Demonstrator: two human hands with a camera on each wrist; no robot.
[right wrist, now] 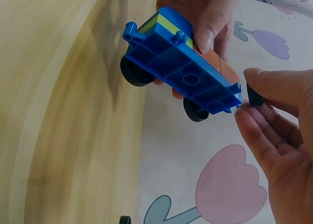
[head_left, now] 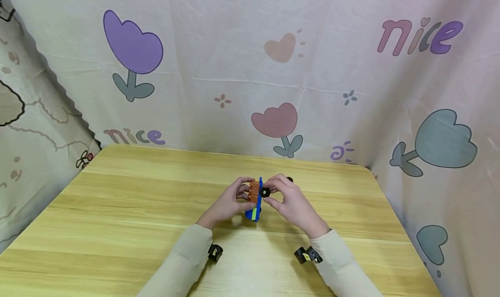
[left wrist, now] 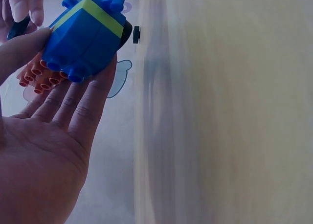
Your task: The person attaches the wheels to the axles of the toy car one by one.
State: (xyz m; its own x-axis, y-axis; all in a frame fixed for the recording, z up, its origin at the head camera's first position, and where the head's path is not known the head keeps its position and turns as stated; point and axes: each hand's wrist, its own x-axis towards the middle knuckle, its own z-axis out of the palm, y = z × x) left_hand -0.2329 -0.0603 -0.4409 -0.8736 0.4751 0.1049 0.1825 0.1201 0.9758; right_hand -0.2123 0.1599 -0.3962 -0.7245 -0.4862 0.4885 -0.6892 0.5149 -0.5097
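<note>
A toy car built of blocks, with a blue base (right wrist: 190, 77), a yellow-green stripe (right wrist: 162, 24) and orange blocks (head_left: 254, 192), is gripped by my left hand (head_left: 224, 205). It is tipped on its side above the table, underside toward my right hand (head_left: 293, 203). That hand pinches a black wheel (head_left: 265, 192) between thumb and fingers, close beside a bare blue peg (right wrist: 235, 88) at one end of the base. Two black wheels, one larger (right wrist: 136, 72) and one smaller (right wrist: 195, 110), sit along the base's other side in the right wrist view.
One more black wheel (head_left: 290, 179) stands on the wooden table (head_left: 136, 210), just beyond my right hand. A printed curtain (head_left: 218, 49) hangs along the table's back edge and at both sides.
</note>
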